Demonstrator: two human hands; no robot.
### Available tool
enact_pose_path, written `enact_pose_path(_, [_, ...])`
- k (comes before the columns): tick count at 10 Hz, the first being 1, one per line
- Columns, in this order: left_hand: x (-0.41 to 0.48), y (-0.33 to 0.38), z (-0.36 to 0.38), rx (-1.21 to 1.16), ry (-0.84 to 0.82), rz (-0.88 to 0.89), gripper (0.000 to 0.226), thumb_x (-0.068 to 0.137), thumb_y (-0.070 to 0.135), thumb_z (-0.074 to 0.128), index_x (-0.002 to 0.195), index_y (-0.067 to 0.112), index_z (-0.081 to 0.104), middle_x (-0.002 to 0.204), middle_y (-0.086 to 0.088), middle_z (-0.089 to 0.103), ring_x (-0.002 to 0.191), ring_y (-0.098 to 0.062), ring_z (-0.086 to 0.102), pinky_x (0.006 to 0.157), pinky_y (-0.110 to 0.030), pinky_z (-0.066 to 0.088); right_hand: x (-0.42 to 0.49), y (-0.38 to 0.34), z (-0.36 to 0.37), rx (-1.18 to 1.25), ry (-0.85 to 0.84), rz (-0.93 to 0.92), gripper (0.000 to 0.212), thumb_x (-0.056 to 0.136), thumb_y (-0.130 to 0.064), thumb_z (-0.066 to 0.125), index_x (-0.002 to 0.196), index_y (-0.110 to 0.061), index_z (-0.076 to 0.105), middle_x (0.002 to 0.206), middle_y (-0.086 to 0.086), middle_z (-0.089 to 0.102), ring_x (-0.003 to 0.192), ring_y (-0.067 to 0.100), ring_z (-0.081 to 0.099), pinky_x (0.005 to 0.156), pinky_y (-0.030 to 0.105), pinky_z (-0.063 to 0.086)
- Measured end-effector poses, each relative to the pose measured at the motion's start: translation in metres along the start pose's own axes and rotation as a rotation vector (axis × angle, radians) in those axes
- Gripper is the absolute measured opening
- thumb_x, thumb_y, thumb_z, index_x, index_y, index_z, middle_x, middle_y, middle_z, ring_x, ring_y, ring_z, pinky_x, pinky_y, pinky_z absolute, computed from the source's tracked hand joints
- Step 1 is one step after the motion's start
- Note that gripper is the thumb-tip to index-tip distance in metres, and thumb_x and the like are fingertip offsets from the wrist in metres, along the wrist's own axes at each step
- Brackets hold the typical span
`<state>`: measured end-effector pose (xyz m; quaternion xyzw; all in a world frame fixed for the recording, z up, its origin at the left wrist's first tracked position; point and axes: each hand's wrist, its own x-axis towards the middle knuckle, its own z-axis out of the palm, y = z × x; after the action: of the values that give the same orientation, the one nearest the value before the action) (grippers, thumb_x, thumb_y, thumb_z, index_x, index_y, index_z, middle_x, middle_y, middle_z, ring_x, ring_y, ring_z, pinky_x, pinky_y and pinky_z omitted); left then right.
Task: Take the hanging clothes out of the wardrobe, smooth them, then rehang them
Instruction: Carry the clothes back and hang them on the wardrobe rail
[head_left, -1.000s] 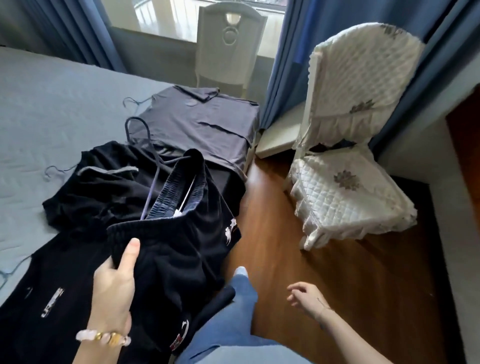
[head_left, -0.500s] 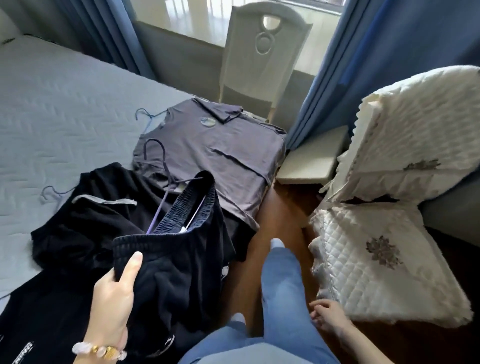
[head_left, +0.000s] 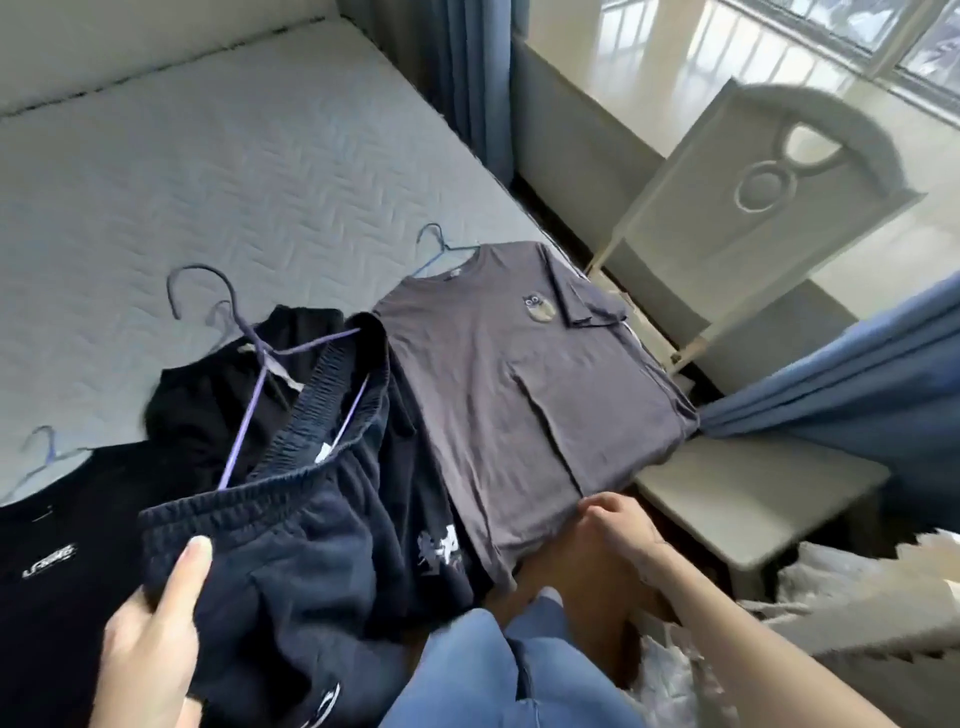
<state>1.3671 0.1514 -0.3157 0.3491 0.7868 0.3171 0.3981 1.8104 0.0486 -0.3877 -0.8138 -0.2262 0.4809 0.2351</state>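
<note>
My left hand (head_left: 150, 644) grips the elastic waistband of dark navy shorts (head_left: 291, 551), which hang on a purple hanger (head_left: 249, 364) over the bed's near edge. A grey T-shirt (head_left: 514, 395) on a blue hanger (head_left: 436, 249) lies flat on the bed to the right. My right hand (head_left: 618, 530) rests at that shirt's lower hem with fingers curled; whether it grips the cloth is unclear. A black T-shirt with white lettering (head_left: 57, 566) lies at the left, and another black garment (head_left: 218, 395) lies beneath the shorts.
The grey quilted mattress (head_left: 208, 171) stretches away to the left and back. A white chair (head_left: 753, 218) stands by the window beyond the bed's corner. Blue curtains (head_left: 857, 384) hang at right, above a white ledge (head_left: 753, 493). My blue-jeaned leg (head_left: 509, 670) is at the bottom.
My view has swung left toward the bed. My right hand rose from beside my leg up to the grey T-shirt's hem. My left hand kept hold of the shorts.
</note>
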Motion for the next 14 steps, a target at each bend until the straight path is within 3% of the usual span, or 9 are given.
enact_pose_path(1, [-0.051, 0.053, 0.026, -0.114, 0.044, -0.042, 0.066, 0.066, 0.077, 0.059, 0.11, 0.029, 0.062, 0.108, -0.001, 0.07, 0.103, -0.029, 0.066, 0.089, -0.053, 0.05, 0.04, -0.021, -0.01, 0.088, -0.057, -0.015, 0.027, 0.085, 0.004, 0.046, 0.079, -0.015, 0.064, 0.06, 0.005, 0.061, 0.037, 0.0, 0.052, 0.043, 0.014, 0.039])
enact_pose_path(2, [-0.089, 0.132, 0.057, -0.247, 0.049, 0.048, 0.035, 0.079, 0.054, 0.062, 0.084, 0.02, 0.067, 0.098, -0.003, 0.069, 0.097, -0.028, 0.065, 0.093, -0.048, 0.048, 0.07, -0.026, -0.012, 0.12, -0.1, 0.047, 0.024, 0.087, 0.009, 0.043, 0.079, -0.006, 0.06, 0.06, 0.013, 0.057, 0.03, 0.003, 0.047, 0.036, 0.014, 0.037])
enact_pose_path(4, [-0.055, 0.149, 0.106, -0.26, 0.022, 0.036, 0.023, 0.088, 0.039, 0.06, 0.08, 0.019, 0.066, 0.095, -0.005, 0.069, 0.1, -0.03, 0.064, 0.096, -0.053, 0.047, 0.104, -0.029, -0.025, 0.07, -0.144, 0.14, 0.021, 0.089, 0.006, 0.043, 0.084, -0.003, 0.062, 0.06, 0.012, 0.06, 0.045, 0.019, 0.048, 0.04, 0.018, 0.037])
enact_pose_path(7, [-0.023, 0.16, 0.139, -0.243, 0.083, -0.074, 0.021, 0.091, 0.034, 0.056, 0.076, 0.02, 0.062, 0.085, -0.001, 0.066, 0.089, -0.023, 0.063, 0.087, -0.041, 0.049, 0.151, -0.09, -0.035, -0.037, -0.216, 0.137, 0.025, 0.09, 0.0, 0.042, 0.081, -0.014, 0.061, 0.067, 0.007, 0.063, 0.058, 0.019, 0.053, 0.053, 0.022, 0.036])
enact_pose_path(9, [-0.021, 0.166, 0.154, -0.233, 0.145, -0.123, 0.023, 0.091, 0.037, 0.055, 0.079, 0.018, 0.062, 0.082, -0.003, 0.065, 0.082, -0.021, 0.061, 0.083, -0.04, 0.049, 0.184, -0.138, -0.03, -0.095, -0.312, 0.057, 0.023, 0.087, -0.005, 0.045, 0.086, -0.016, 0.065, 0.072, 0.005, 0.067, 0.066, 0.019, 0.057, 0.064, 0.025, 0.041])
enact_pose_path(11, [-0.024, 0.158, 0.147, -0.269, 0.321, -0.258, 0.047, 0.072, 0.061, 0.061, 0.08, 0.015, 0.065, 0.098, -0.012, 0.069, 0.097, -0.033, 0.064, 0.094, -0.055, 0.048, 0.211, -0.185, -0.012, -0.189, -0.431, -0.02, 0.024, 0.089, -0.002, 0.041, 0.085, -0.014, 0.062, 0.07, 0.005, 0.063, 0.064, 0.019, 0.054, 0.058, 0.023, 0.038])
enact_pose_path(12, [-0.019, 0.152, 0.116, -0.36, 0.469, -0.335, 0.068, 0.056, 0.076, 0.064, 0.087, 0.015, 0.067, 0.102, -0.01, 0.07, 0.096, -0.034, 0.065, 0.092, -0.056, 0.048, 0.228, -0.21, 0.014, -0.228, -0.486, -0.057, 0.024, 0.089, -0.001, 0.041, 0.088, -0.011, 0.062, 0.069, 0.005, 0.063, 0.058, 0.015, 0.053, 0.053, 0.022, 0.036])
enact_pose_path(13, [0.003, 0.147, 0.085, -0.379, 0.538, -0.348, 0.07, 0.068, 0.075, 0.057, 0.106, 0.017, 0.062, 0.106, -0.019, 0.065, 0.09, -0.042, 0.062, 0.078, -0.049, 0.051, 0.237, -0.232, 0.04, -0.265, -0.523, -0.084, 0.023, 0.091, -0.002, 0.041, 0.089, -0.012, 0.062, 0.068, 0.004, 0.062, 0.058, 0.015, 0.053, 0.05, 0.02, 0.035])
enact_pose_path(14, [0.051, 0.147, 0.061, -0.436, 0.592, -0.27, 0.078, 0.071, 0.068, 0.06, 0.122, 0.01, 0.056, 0.116, -0.021, 0.062, 0.074, -0.01, 0.065, 0.066, -0.025, 0.051, 0.249, -0.266, 0.086, -0.276, -0.547, -0.132, 0.024, 0.091, -0.001, 0.04, 0.089, -0.011, 0.062, 0.068, 0.005, 0.061, 0.059, 0.017, 0.054, 0.053, 0.023, 0.037])
